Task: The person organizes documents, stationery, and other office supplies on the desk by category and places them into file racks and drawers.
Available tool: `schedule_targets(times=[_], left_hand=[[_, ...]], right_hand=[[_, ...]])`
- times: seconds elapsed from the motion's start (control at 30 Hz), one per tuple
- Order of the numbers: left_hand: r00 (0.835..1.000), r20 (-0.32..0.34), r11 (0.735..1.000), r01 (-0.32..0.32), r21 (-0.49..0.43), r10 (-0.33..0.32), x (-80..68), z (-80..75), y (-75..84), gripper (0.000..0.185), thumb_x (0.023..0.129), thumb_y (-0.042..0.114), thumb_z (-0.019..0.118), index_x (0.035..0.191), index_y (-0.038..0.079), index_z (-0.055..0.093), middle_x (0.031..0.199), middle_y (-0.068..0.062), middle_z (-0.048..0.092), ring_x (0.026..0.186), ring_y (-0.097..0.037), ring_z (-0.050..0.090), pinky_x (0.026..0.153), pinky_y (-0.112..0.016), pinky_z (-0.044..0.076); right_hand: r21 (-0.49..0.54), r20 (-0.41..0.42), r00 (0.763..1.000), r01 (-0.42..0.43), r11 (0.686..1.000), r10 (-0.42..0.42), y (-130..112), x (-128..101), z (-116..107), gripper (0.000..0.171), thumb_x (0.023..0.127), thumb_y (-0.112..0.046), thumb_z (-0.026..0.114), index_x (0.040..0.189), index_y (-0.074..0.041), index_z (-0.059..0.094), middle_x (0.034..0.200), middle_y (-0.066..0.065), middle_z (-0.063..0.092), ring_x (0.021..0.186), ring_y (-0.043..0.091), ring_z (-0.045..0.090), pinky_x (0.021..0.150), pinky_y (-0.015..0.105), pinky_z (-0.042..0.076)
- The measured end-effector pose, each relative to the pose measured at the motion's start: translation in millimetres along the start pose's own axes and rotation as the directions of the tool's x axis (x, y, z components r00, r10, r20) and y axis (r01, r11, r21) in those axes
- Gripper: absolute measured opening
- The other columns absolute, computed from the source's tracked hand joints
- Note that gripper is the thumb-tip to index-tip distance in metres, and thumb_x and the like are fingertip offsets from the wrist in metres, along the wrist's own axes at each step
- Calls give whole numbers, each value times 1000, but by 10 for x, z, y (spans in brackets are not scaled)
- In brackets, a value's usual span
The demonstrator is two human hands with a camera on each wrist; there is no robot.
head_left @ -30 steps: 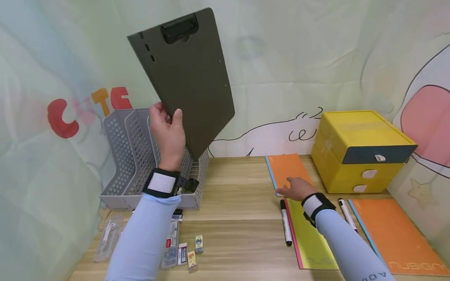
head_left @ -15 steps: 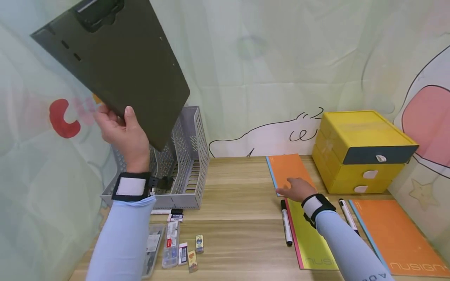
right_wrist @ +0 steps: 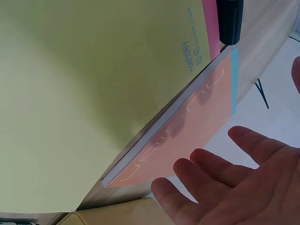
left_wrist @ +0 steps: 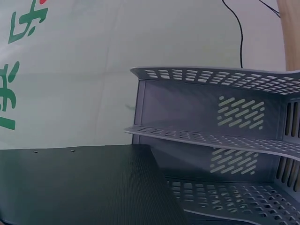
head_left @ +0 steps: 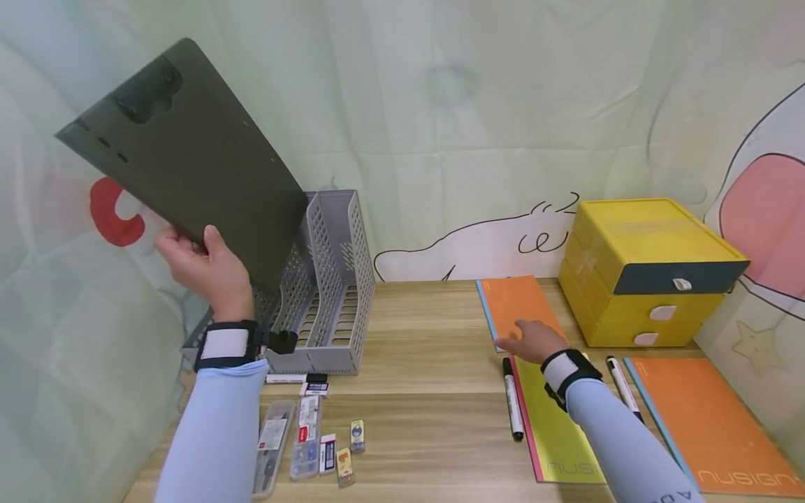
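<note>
Head view: left hand (head_left: 204, 262) grips the lower edge of a dark green clipboard (head_left: 189, 157), thumb on the front face, fingers curled behind. The board is held in the air, tilted, clip end up and to the left, above a grey perforated file rack (head_left: 330, 279) at the back left of the wooden desk (head_left: 428, 391). Right hand (head_left: 531, 339) lies flat on an orange notebook (head_left: 512, 300), just beside a yellow drawer box (head_left: 648, 269).

Left wrist view: hand itself out of frame; shows the clipboard's ribbed surface (left_wrist: 84, 185) close to the rack's dividers (left_wrist: 211, 140), a nearness the head view does not settle.

Right wrist view: fingers (right_wrist: 211, 171) straight and spread over the orange notebook (right_wrist: 187, 136); a yellow-green notebook (right_wrist: 93, 93) overlaps its edge, and a black marker (right_wrist: 229, 21) lies alongside.
</note>
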State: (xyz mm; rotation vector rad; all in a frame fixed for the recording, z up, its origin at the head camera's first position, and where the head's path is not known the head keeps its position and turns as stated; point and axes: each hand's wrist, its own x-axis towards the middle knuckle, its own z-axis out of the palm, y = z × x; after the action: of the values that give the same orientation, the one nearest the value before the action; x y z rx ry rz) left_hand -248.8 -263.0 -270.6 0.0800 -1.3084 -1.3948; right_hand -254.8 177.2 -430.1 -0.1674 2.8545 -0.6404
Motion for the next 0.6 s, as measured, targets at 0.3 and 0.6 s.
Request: schedule_targets(times=[0.3,0.6], left_hand=[[998,21,989,48,138,-51,-212,-192,-410,28,101,15,57,126,7,48,124,-4,61,110,-14,55,92,-25,43],[989,45,923,115,367,-141,-488,-348,-803,34,103,24,54,131,5,47,129,-8,58,116,-16,54,96,-29,43]], right_hand=[[9,-5,1000,0,1000,0,41,6,24,78,96,-46,60,141,15,40,139,35,47,128,51,45,101,59,40],[30,-15,1000,-3,1000,3,98,26,89,80,95,-47,61,142,14,40,138,35,48,127,50,46,101,58,41]])
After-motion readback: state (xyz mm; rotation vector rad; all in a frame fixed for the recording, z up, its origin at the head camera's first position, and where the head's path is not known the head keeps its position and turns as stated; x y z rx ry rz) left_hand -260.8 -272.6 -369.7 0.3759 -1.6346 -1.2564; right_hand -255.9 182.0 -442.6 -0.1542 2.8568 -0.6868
